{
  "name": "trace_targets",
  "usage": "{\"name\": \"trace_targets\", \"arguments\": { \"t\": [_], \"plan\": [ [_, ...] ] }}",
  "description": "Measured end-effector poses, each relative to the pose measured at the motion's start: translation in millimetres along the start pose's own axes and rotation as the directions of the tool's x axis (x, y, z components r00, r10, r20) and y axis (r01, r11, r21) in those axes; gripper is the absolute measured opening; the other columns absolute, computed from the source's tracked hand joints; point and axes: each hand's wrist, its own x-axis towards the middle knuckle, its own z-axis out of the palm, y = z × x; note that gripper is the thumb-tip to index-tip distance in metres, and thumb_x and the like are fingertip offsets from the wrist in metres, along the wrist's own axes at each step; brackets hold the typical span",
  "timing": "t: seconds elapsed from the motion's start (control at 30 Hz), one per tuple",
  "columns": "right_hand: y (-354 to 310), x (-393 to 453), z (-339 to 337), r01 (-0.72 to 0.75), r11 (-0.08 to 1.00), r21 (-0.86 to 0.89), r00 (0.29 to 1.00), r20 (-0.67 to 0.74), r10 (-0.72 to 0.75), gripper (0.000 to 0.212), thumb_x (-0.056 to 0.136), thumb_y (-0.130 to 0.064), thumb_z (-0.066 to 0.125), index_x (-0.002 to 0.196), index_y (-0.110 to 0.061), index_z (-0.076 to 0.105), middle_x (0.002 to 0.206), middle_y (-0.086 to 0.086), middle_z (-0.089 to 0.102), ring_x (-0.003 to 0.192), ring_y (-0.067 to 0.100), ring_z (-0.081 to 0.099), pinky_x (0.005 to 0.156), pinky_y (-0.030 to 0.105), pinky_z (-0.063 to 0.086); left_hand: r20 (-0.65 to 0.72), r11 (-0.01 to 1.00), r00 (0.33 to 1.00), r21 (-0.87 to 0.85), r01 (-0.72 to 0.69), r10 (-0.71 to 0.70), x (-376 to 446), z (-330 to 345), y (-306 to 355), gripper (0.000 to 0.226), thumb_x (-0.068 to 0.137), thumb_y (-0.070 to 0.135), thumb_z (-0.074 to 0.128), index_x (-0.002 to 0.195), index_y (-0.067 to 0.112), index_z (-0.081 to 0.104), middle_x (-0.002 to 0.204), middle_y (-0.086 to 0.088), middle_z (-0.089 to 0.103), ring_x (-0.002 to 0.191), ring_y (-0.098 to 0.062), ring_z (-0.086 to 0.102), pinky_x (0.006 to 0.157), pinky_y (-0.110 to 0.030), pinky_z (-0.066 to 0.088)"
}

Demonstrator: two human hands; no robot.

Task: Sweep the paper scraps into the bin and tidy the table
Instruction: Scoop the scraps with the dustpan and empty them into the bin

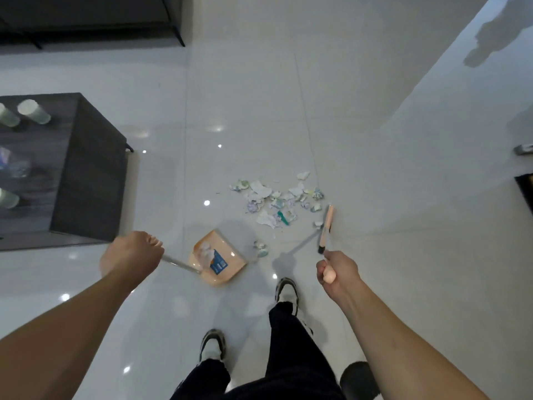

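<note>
A pile of torn paper scraps [278, 199] lies on the white tiled floor ahead of my feet. My left hand [131, 252] grips the metal handle of a peach dustpan [216, 259], which rests on the floor left of the pile with a few scraps and a blue label inside. My right hand [336, 269] holds the peach grip of a broom, whose head [326, 226] stands at the pile's right edge. One loose scrap [261, 248] lies between the dustpan and the broom.
A dark grey table [86, 171] stands at left, carrying several pale cups [33, 111] and crumpled paper [14, 164]. My shoes [285, 291] are just behind the dustpan. A dark round object [357, 379] is at the bottom right.
</note>
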Motion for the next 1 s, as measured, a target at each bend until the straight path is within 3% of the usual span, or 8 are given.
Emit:
{"name": "trace_targets", "arguments": {
  "t": [0.1,0.23,0.33,0.43,0.53,0.7,0.83,1.0],
  "plan": [
    [-40.0,15.3,4.7,0.029,1.000,0.012,1.000,0.005,-0.029,0.007,0.094,-0.001,0.054,0.092,-0.006,0.050,0.083,0.008,0.045,0.028,0.010,0.040,0.034,0.016,0.037,0.009,0.997,0.997,0.008,0.072,-0.072,-0.2,-6.3,35.6,0.020,0.075,0.034,0.061,0.063,0.018,0.059,0.063,-0.003,0.061,0.057,-0.025,0.060,0.063,-0.032,0.055],
    [-86.8,39.3,11.7,0.043,0.990,-0.132,0.999,-0.016,-0.046,0.007,0.094,-0.001,0.054,0.090,-0.006,0.052,0.072,0.010,0.045,0.033,0.015,0.039,0.035,0.016,0.035,0.006,0.997,0.998,0.040,0.059,-0.060,-5.5,-4.8,64.0,0.018,0.074,0.032,0.055,0.062,0.018,0.056,0.064,-0.004,0.059,0.059,-0.025,0.057,0.060,-0.029,0.049],
    [-107.3,58.0,20.6,0.026,0.974,-0.227,0.999,-0.024,-0.032,0.010,0.095,0.000,0.054,0.088,-0.007,0.053,0.083,0.009,0.051,0.042,0.015,0.040,0.034,0.016,0.038,0.017,0.997,0.999,0.063,0.051,-0.052,-11.5,3.2,69.9,0.018,0.074,0.030,0.048,0.063,0.018,0.055,0.066,-0.005,0.057,0.061,-0.027,0.056,0.060,-0.029,0.045],
    [-111.1,64.7,29.7,0.002,0.943,-0.333,1.000,0.020,0.005,0.009,0.094,-0.002,0.057,0.090,-0.009,0.053,0.084,0.009,0.050,0.033,0.011,0.041,0.034,0.016,0.039,0.002,0.994,0.998,0.089,0.060,-0.061,-14.7,9.6,69.9,0.017,0.074,0.027,0.048,0.062,0.017,0.053,0.063,-0.004,0.055,0.056,-0.025,0.052,0.055,-0.027,0.041],
    [-111.1,62.4,35.9,0.009,0.920,-0.391,0.995,0.098,0.032,0.007,0.094,-0.005,0.058,0.091,-0.007,0.052,0.067,0.009,0.044,0.029,0.011,0.039,0.031,0.017,0.034,-0.019,0.994,0.998,0.098,0.057,-0.055,-10.8,10.4,66.7,0.018,0.076,0.028,0.048,0.061,0.018,0.052,0.062,-0.003,0.053,0.054,-0.024,0.049,0.055,-0.028,0.039],
    [-118.7,57.6,62.7,0.110,0.876,-0.470,0.992,0.110,-0.066,0.011,0.092,-0.001,0.058,0.084,-0.005,0.053,0.058,0.008,0.040,0.027,0.013,0.035,0.033,0.016,0.030,-0.023,0.993,0.998,0.099,0.058,-0.056,-0.4,7.9,55.3,0.018,0.081,0.035,0.052,0.067,0.024,0.052,0.062,0.001,0.049,0.059,-0.025,0.052,0.058,-0.028,0.041],
    [-127.6,72.5,85.1,0.172,0.818,-0.548,0.985,0.104,-0.137,0.016,0.093,0.001,0.059,0.079,-0.004,0.052,0.062,0.011,0.046,0.041,0.019,0.041,0.034,0.019,0.037,-0.026,0.995,0.997,0.071,0.075,-0.073,-5.2,19.5,42.0,0.022,0.082,0.037,0.049,0.065,0.022,0.051,0.063,0.001,0.054,0.057,-0.023,0.053,0.057,-0.027,0.046],
    [-128.6,103.8,95.5,0.199,0.743,-0.639,0.980,0.112,-0.166,0.012,0.092,0.003,0.061,0.084,-0.003,0.054,0.066,0.013,0.048,0.046,0.019,0.043,0.034,0.020,0.041,-0.060,0.993,0.996,0.087,0.074,-0.069,-7.4,31.1,29.1,0.024,0.080,0.038,0.047,0.062,0.023,0.050,0.057,0.005,0.051,0.051,-0.019,0.048,0.049,-0.023,0.033]
  ]
}}
